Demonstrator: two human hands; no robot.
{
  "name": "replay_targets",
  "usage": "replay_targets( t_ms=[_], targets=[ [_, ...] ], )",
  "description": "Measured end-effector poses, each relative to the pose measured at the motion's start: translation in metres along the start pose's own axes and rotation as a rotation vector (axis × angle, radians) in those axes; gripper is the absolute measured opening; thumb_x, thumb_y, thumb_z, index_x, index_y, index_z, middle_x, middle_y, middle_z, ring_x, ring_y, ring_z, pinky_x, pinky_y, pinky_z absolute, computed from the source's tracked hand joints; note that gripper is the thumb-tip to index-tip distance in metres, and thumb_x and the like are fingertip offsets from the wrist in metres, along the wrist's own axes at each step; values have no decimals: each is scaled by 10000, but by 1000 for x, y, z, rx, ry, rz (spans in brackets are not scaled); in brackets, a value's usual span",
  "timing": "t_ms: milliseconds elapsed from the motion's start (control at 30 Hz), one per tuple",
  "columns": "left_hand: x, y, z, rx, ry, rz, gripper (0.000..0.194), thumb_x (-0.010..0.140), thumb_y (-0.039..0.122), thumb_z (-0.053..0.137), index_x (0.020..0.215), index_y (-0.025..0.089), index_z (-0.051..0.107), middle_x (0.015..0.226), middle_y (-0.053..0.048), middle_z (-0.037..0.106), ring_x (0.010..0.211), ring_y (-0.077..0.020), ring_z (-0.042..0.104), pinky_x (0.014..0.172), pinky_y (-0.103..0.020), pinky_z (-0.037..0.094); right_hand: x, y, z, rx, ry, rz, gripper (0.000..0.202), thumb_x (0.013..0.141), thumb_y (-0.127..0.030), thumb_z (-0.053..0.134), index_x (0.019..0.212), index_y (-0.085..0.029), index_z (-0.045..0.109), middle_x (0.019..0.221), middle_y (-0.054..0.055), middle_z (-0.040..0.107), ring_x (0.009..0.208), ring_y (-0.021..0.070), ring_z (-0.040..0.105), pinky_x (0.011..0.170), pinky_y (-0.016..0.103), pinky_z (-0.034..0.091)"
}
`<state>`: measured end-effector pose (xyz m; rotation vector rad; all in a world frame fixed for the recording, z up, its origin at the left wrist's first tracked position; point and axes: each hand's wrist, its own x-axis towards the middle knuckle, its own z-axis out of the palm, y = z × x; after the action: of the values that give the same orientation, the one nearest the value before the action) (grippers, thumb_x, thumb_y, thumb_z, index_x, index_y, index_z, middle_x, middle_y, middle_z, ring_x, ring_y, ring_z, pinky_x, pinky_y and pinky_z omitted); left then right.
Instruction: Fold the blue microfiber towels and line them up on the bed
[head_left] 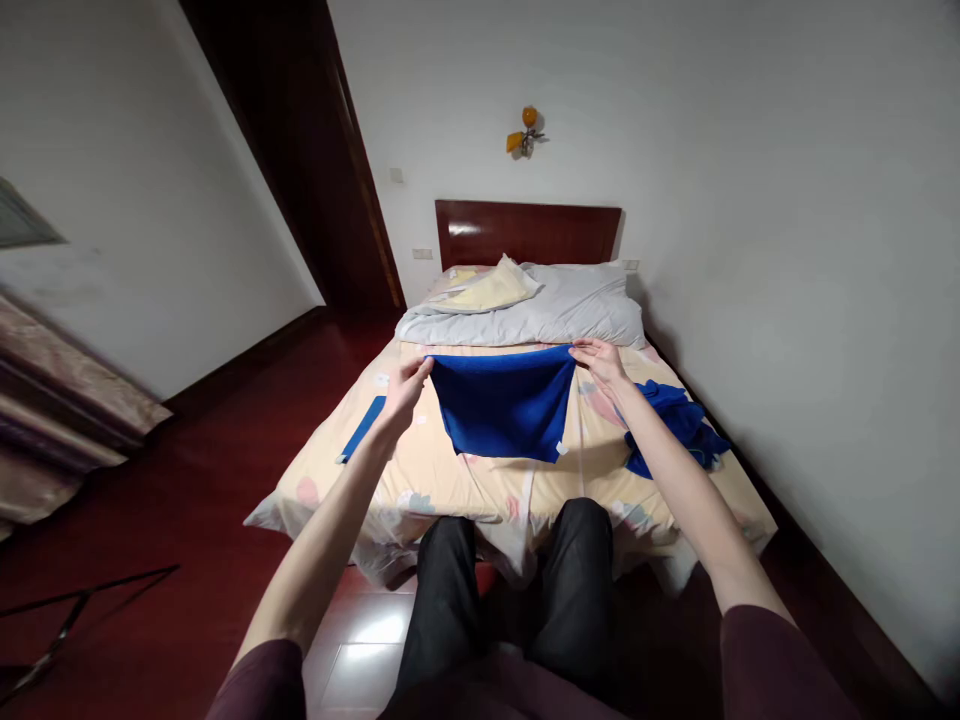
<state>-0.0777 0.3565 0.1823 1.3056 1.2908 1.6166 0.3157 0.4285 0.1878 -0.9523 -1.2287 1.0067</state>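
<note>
A blue cloth (506,405) hangs spread out above the bed, with a small white tag near its lower right corner. My left hand (409,388) pinches its upper left corner, and my right hand (598,358) pinches the upper right one. On the bed to the left lies a folded blue cloth strip (363,428), partly behind my left forearm. A crumpled heap of blue cloths (679,425) rests on the right side of the bed, partly behind my right forearm.
Beneath the cloths is a bed (420,480) with a patterned sheet. A grey quilt (581,300) and a pale yellow cloth (491,287) lie near the headboard (529,232). A thin dark metal stand (75,605) is on the floor at lower left.
</note>
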Motion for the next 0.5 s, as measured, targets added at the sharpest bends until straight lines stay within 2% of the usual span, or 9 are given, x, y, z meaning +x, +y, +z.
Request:
replay_targets(
  t_ms=[133,267,367,500],
  targets=[
    [10,6,-2,-26,-37,-38,637,648,759,812,897,176,757,874,-57,690,873,-209,574,789,-323,399,-27,-15,3,28,30,-46,638,368,-492,1042,832,-200,715,812,12,750,841,182,716,886,349,571],
    [10,5,-5,-57,-12,-82,745,546,795,850,944,168,788,918,-69,734,896,-206,594,829,-327,391,-52,-23,0,40,48,-24,644,354,-502,1042,819,-204,709,801,10,735,830,182,705,852,342,561],
    [0,3,-9,-34,-12,-95,769,502,784,880,941,158,803,924,-84,753,879,-207,598,811,-325,394,-73,-22,-7,24,65,15,658,338,-500,1044,818,-205,704,801,19,736,833,192,702,796,330,553],
    [-28,-3,-17,-21,-45,-144,766,459,760,912,914,151,815,919,-103,763,859,-214,612,779,-318,421,-106,-13,-16,44,82,123,658,337,-494,1047,824,-206,711,820,14,736,814,173,690,735,294,528]
  ],
)
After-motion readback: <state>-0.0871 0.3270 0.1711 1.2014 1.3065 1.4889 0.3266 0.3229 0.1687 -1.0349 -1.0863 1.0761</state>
